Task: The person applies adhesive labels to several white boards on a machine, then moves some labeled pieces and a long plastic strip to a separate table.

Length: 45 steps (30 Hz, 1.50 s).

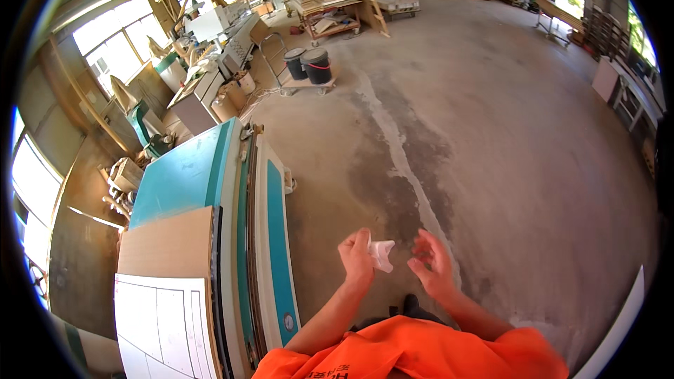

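A wide concrete floor is filling most of the view, with a pale streak running across it toward the person. Taking the long teal machine as the landmark: it is lying along the left of the floor, and a brown board is resting on its near end, with a white sheet marked in thin lines lying nearer still. A white and teal rail is running along the machine's right edge, facing the open floor. Beyond the machine's far end, stacks of boards are sitting on racks, and two dark buckets are standing on a low cart between those stacks and the machine. Left of the machine, bright windows are lining the wall.

To the right of the machine's near end, the person in orange sleeves is holding both hands over bare floor, with nothing standing between them and the machine. The left hand is closing its fingers around a small crumpled white piece, which is sticking out on the side away from the machine. The right hand is hovering just beside that piece, farther from the machine, its fingers spread and slightly curled, holding nothing.
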Available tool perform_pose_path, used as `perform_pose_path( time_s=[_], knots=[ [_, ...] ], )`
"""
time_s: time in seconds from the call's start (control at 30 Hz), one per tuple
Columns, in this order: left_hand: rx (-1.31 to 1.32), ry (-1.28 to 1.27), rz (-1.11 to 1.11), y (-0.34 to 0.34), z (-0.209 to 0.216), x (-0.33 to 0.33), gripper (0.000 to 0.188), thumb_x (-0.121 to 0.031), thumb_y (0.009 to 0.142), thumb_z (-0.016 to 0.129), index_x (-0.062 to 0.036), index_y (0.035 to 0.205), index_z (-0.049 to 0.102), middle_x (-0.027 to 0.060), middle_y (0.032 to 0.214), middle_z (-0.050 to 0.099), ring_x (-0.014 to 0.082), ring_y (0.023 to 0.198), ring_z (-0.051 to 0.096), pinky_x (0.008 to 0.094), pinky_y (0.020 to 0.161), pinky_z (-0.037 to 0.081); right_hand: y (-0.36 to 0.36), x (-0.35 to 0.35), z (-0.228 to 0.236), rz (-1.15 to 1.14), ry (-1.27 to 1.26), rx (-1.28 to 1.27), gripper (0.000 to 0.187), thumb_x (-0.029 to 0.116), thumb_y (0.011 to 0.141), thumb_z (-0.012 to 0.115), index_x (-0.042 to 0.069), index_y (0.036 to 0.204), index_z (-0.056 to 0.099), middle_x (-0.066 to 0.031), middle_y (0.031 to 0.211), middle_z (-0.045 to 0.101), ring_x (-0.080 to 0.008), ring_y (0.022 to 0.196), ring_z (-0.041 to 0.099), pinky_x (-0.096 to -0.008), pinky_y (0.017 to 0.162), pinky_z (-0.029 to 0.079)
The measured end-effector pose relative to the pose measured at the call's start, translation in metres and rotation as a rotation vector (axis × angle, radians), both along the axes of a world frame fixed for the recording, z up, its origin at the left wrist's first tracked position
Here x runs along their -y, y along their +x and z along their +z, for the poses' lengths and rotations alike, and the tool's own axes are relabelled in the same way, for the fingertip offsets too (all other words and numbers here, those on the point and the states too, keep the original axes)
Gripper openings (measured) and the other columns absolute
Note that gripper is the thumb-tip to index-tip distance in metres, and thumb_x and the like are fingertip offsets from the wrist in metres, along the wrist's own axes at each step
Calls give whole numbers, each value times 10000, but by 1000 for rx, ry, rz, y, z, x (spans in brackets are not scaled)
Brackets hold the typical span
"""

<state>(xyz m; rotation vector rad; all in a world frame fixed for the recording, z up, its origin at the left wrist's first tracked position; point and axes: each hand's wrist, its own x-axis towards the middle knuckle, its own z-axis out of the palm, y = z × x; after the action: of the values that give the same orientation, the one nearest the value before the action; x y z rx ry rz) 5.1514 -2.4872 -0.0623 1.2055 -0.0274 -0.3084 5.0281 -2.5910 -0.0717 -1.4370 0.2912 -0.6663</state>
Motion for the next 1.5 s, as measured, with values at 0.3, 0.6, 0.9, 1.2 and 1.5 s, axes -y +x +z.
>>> perform_pose_path(
  time_s=[0.3, 0.6, 0.9, 1.2, 1.5],
  knots=[
    [982, 404, 129, 219, -14, 106, 292, 44, 821, 406, 36, 1100, 491, 163, 972, 532, 267, 841, 530, 394, 854, 412, 301, 69, -13, 375, 983, -84, 374, 129, 887, 372, 31, 1235, 466, -82, 1129, 543, -172, 1044, 520, -298, 901, 416],
    [887, 163, -231, 459, 1, 210, 520, -110, 864, 480, -24, 1350, 315, 164, 1350, 366, 331, 1244, 348, 405, 1018, 287, 548, 188, 41, 45, 616, -29, 233, -55, 787, 366, -2, 832, 588, -47, 701, 531, -120, 581, 473, -240, 533, 415],
    [-185, -489, -204, 718, 0, 270, 632, -510, 933, 302, -85, 1393, 218, 138, 1296, 425, 279, 1220, 394, 383, 1032, 315, 810, 228, 19, 241, 217, 97, 273, 98, 883, 433, -20, 1071, 591, -16, 792, 547, -76, 645, 455, -209, 596, 363],
    [298, -115, 285, 961, 31, 246, 510, -304, 993, 247, -16, 1411, 199, 137, 1430, 294, 244, 1317, 286, 329, 1073, 236, 1080, 213, 86, 815, -10, 159, 562, 66, 837, 276, -33, 1390, 247, -127, 1476, 216, -193, 1382, 117, -292, 1097, 110],
    [630, 153, 440, 1132, 18, 253, 294, -146, 964, 369, 51, 1156, 472, 156, 1229, 456, 225, 1158, 426, 329, 1000, 308, 1307, 199, 41, 531, 163, -39, 624, 477, 926, 264, 3, 1308, 404, -143, 1334, 423, -262, 1275, 339, -479, 1049, 208]
  ],
)
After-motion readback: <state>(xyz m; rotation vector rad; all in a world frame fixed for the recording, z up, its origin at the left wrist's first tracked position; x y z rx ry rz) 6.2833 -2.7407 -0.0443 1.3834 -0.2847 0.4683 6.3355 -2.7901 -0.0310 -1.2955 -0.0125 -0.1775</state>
